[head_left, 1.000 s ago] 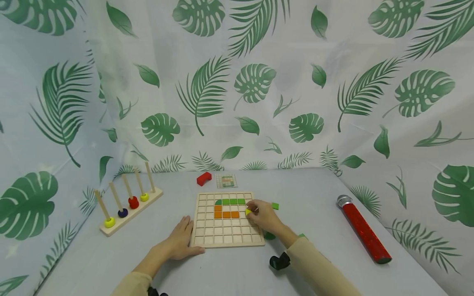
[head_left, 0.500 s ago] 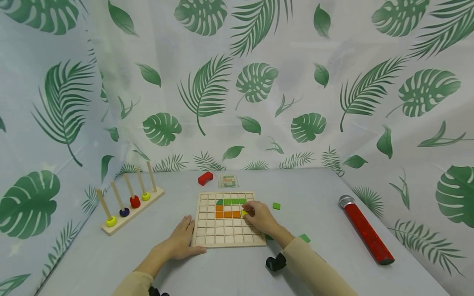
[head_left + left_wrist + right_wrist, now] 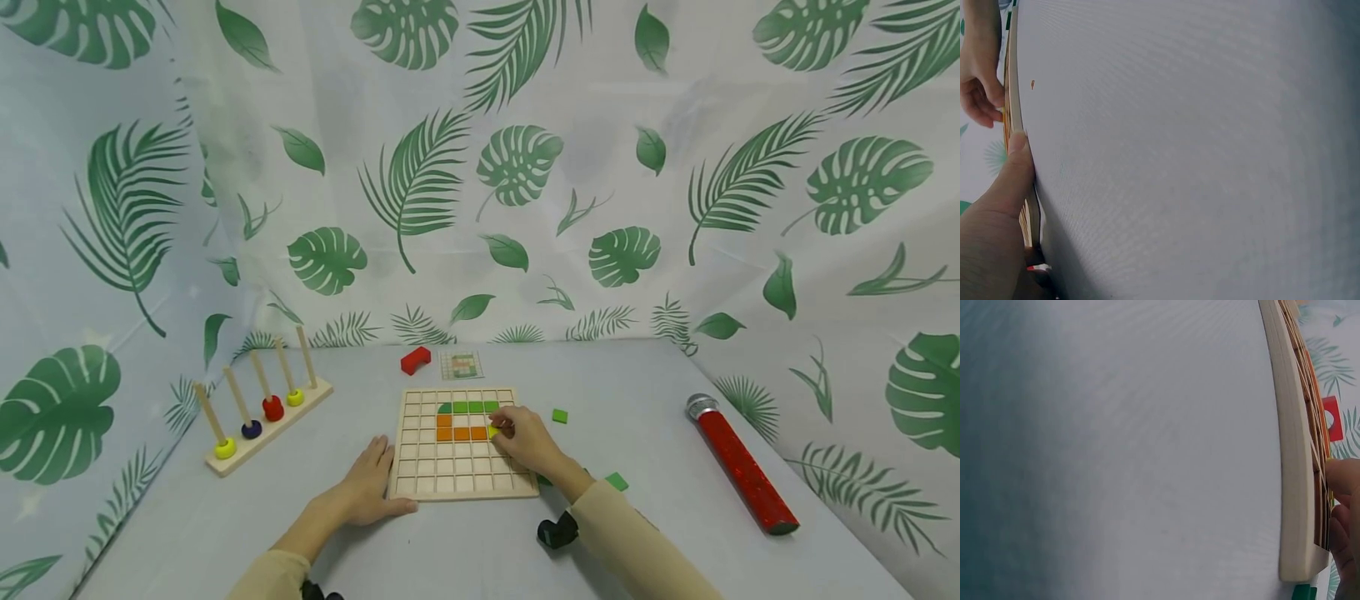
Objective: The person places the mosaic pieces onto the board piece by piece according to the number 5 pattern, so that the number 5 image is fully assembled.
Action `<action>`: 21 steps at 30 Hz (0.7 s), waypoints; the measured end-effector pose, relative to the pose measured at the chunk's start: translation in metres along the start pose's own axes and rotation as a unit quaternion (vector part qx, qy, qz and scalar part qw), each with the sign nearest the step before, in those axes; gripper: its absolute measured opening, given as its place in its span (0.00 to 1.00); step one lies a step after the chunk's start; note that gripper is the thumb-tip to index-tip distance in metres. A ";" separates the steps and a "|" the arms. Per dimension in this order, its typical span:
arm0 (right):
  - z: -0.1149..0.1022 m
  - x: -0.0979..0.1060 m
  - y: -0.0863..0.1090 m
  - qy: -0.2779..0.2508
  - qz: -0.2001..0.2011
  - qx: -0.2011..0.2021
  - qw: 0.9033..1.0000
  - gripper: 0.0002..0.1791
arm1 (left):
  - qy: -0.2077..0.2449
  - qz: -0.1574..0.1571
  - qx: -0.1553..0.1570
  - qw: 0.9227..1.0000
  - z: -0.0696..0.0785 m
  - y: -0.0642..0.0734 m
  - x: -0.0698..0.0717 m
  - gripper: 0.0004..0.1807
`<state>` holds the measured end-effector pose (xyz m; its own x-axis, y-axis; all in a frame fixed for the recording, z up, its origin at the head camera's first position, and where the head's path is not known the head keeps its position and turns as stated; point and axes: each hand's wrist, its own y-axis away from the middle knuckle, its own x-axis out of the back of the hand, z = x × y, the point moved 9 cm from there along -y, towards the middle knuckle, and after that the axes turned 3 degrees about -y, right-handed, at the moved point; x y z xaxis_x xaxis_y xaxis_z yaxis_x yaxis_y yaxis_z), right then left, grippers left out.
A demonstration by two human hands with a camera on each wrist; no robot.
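A wooden grid board [image 3: 465,482] lies on the table, with several green tiles [image 3: 474,407] in one row and several orange tiles [image 3: 461,433] below them. My right hand [image 3: 528,437] pinches a small yellow tile [image 3: 492,432] at the right end of the orange row, its fingertips right at the grid. My left hand [image 3: 365,487] rests at the board's front left corner with its fingers extended along the left side. In the left wrist view the left thumb [image 3: 1013,175] lies against the board's front edge.
A peg stand [image 3: 270,429] with coloured rings stands on the left. Behind the board are a red block [image 3: 416,360] and a pattern card [image 3: 461,365]. Loose green tiles [image 3: 560,416] lie to the right, and a red microphone [image 3: 742,467] farther right.
My right hand has moved slightly left with the yellow tile, bringing it up to the end of the orange row. The left hand stays at the board's corner.
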<state>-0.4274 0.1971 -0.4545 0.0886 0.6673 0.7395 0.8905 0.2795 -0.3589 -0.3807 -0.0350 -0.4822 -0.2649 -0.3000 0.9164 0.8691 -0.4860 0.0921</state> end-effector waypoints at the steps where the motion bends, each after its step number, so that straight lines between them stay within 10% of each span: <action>1: 0.000 0.000 0.000 -0.001 0.000 0.000 1.000 0.14 | -0.001 0.000 -0.001 1.000 0.000 0.000 0.000 0.58; 21: 0.012 0.033 0.006 -0.041 0.007 -0.009 0.999 0.13 | -0.012 -0.007 0.000 1.000 -0.003 -0.002 -0.003 0.58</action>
<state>-0.4245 0.2291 -0.4396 0.0650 0.7257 0.6850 0.8978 0.2571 -0.3576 -0.3826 -0.0351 -0.4866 -0.2662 -0.2731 0.9244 0.8658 -0.4893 0.1048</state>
